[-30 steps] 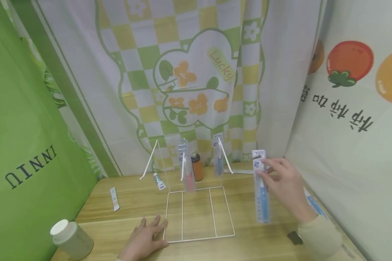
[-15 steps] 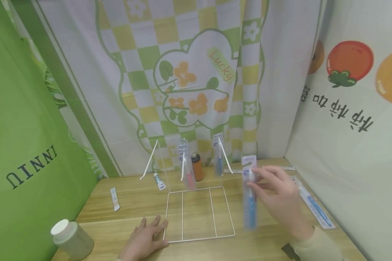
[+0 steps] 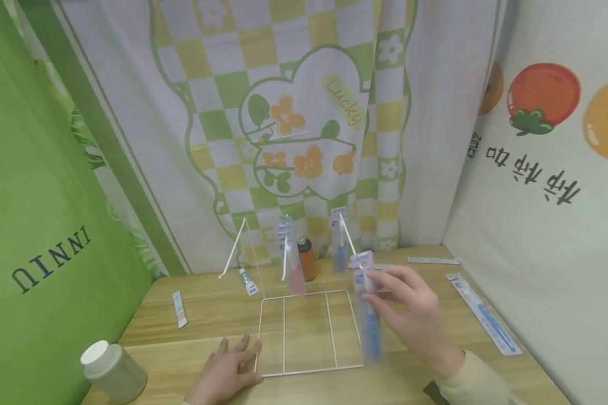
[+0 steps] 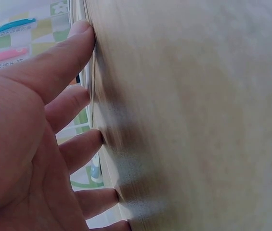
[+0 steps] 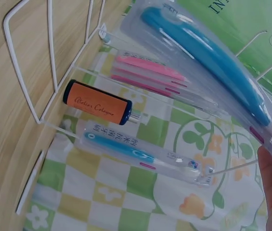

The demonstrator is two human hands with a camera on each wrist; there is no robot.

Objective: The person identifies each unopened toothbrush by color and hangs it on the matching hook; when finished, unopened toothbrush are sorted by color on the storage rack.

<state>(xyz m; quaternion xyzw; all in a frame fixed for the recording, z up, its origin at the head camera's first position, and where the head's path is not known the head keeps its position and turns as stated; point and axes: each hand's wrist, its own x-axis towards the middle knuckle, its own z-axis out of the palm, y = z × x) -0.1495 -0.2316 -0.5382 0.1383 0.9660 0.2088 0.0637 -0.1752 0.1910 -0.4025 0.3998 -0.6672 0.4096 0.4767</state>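
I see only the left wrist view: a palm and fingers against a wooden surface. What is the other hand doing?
Observer: The right hand pinches a packaged blue toothbrush near its top, so the pack hangs upright above the table.
Operator: Where is that, relative to the hand I see?
Observer: The left hand lies flat beside the front left corner of a white wire rack; the toothbrush hangs at the rack's right edge.
Operator: Does anything hang on the rack already?
Observer: Yes, a pink toothbrush pack and another blue pack hang on its hooks, with an orange bottle between them.
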